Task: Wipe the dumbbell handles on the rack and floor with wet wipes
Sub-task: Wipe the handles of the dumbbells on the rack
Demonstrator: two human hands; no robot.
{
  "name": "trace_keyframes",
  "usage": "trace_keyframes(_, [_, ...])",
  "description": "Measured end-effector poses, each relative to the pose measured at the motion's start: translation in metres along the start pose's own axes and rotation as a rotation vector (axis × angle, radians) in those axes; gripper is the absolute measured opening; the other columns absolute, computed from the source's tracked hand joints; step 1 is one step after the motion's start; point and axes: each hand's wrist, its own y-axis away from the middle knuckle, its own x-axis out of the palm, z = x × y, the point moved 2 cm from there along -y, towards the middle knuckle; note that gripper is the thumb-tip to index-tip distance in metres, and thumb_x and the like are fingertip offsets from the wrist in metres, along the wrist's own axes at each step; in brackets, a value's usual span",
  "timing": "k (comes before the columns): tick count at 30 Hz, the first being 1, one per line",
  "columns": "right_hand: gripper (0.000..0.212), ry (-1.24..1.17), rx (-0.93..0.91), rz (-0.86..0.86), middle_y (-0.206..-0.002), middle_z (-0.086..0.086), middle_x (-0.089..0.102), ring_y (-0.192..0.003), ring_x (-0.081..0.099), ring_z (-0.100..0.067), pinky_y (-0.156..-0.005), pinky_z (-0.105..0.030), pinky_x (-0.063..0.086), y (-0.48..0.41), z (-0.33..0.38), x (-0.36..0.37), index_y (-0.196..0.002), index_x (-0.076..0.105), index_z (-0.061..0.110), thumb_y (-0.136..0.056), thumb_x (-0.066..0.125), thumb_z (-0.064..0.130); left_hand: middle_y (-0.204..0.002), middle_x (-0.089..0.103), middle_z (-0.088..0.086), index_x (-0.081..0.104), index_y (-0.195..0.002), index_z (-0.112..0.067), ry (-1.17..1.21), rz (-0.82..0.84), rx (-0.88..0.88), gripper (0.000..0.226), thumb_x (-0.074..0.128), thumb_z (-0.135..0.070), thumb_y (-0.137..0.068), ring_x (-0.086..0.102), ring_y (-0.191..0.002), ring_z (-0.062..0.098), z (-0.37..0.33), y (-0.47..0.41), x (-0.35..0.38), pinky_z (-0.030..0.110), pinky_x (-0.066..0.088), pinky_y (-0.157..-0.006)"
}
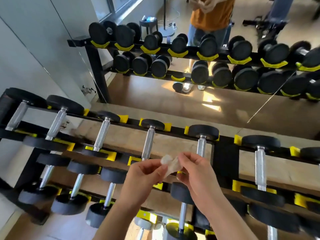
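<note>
A crumpled white wet wipe [170, 166] is held between both hands above the rack. My left hand [147, 172] pinches its left end and my right hand [194, 168] pinches its right end. Below them a black rack [223, 158] with yellow cradles carries rows of black dumbbells with silver handles. One handle [148, 144] lies just beyond my hands, another handle [201, 147] to its right. Neither hand touches a dumbbell.
A wall mirror [155, 97] behind the rack reflects the dumbbells, the wooden floor and a person in an orange shirt. A white wall stands at the left. One dumbbell [178, 87] shows on the floor in the reflection.
</note>
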Motion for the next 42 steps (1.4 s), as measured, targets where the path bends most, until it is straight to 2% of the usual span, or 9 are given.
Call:
trace_keyframes(5, [0.016,0.381,-0.199,-0.009,-0.077,0.014,0.069,-0.078,0.064,-0.007,-0.071,-0.028,0.055,-0.016,-0.004,0.003,-0.079,0.071,0.030,-0.092,0.062,0.029,-0.072,0.070,-0.004,0.073,-0.080,-0.023,-0.358,-0.087,0.105,0.013,0.066,-0.018,-0.089,0.062,-0.067,0.010,0.011,-0.022,-0.013,0.026,0.051,-0.065])
trace_keyframes(11, [0.009,0.528,-0.122,0.351,-0.086,0.000,0.073,-0.083,0.068,-0.014,-0.072,-0.018,0.053,-0.030,0.010,-0.010,-0.092,0.075,0.019,-0.085,0.071,0.024,-0.073,0.067,0.011,0.062,-0.090,0.002,0.594,-0.101,-0.216,0.021,0.055,-0.017,-0.082,0.064,-0.062,0.015,0.023,-0.026,0.006,0.023,0.053,-0.055])
trace_keyframes(19, [0.011,-0.181,0.161,0.435,-0.077,-0.009,0.064,-0.063,0.052,-0.014,-0.050,-0.019,0.041,-0.044,-0.005,-0.023,-0.072,0.074,0.013,-0.071,0.066,0.005,-0.073,0.056,0.006,0.063,-0.084,-0.011,0.911,-0.097,-0.172,0.025,0.074,-0.032,-0.077,0.052,-0.051,0.010,0.038,-0.024,0.027,0.019,0.045,-0.047])
trace_keyframes(22, [0.004,-0.390,0.221,0.431,-0.086,-0.016,0.059,-0.068,0.052,-0.019,-0.046,-0.020,0.040,-0.047,-0.013,-0.023,-0.075,0.068,0.010,-0.071,0.071,0.010,-0.073,0.060,0.006,0.070,-0.088,-0.012,0.755,-0.035,-0.032,0.043,0.089,-0.040,-0.060,0.051,-0.054,0.010,0.039,-0.021,0.032,0.019,0.043,-0.048])
trace_keyframes(25, [0.032,-0.412,0.237,0.418,-0.086,-0.013,0.060,-0.070,0.057,-0.021,-0.054,-0.028,0.048,-0.054,-0.020,-0.021,-0.081,0.060,0.010,-0.065,0.084,0.024,-0.070,0.063,0.012,0.075,-0.098,-0.024,0.401,-0.113,-0.017,0.035,0.087,-0.035,-0.066,0.055,-0.059,0.015,0.041,-0.016,0.033,0.023,0.045,-0.054])
trace_keyframes(28, [0.018,-0.403,0.284,0.343,-0.074,-0.009,0.059,-0.067,0.059,-0.020,-0.053,-0.030,0.053,-0.060,-0.026,-0.016,-0.078,0.057,0.009,-0.071,0.071,0.019,-0.072,0.070,0.010,0.073,-0.106,-0.025,0.181,-0.123,0.061,0.032,0.075,-0.019,-0.074,0.065,-0.065,0.020,0.044,-0.014,0.035,0.024,0.054,-0.063])
trace_keyframes(32, [0.035,-0.228,0.307,0.290,-0.065,-0.008,0.054,-0.055,0.047,-0.016,-0.040,-0.019,0.040,-0.075,-0.037,-0.004,-0.074,0.061,0.005,-0.060,0.076,0.033,-0.079,0.074,-0.007,0.074,-0.086,-0.026,-0.089,-0.279,0.099,0.014,0.073,-0.019,-0.074,0.070,-0.074,0.011,0.055,-0.026,0.027,0.019,0.055,-0.068])
trace_keyframes(37, [0.019,0.262,-0.010,0.252,-0.078,0.000,0.074,-0.081,0.071,-0.019,-0.079,-0.038,0.059,-0.101,-0.054,0.015,-0.070,0.077,0.034,-0.067,0.067,0.049,-0.076,0.068,-0.015,0.065,-0.083,-0.037,-0.280,-0.405,0.105,0.020,0.069,-0.018,-0.086,0.064,-0.074,0.004,0.083,-0.059,0.000,0.015,0.051,-0.066])
trace_keyframes(42, [0.020,0.137,-0.014,0.415,-0.092,-0.002,0.075,-0.089,0.072,-0.020,-0.077,-0.032,0.057,-0.131,-0.071,0.038,-0.089,0.078,0.026,-0.073,0.068,0.034,-0.079,0.065,-0.020,0.063,-0.081,-0.035,-0.439,-0.363,0.169,0.017,0.065,-0.021,-0.090,0.063,-0.073,0.001,0.104,-0.102,-0.033,0.012,0.049,-0.062])
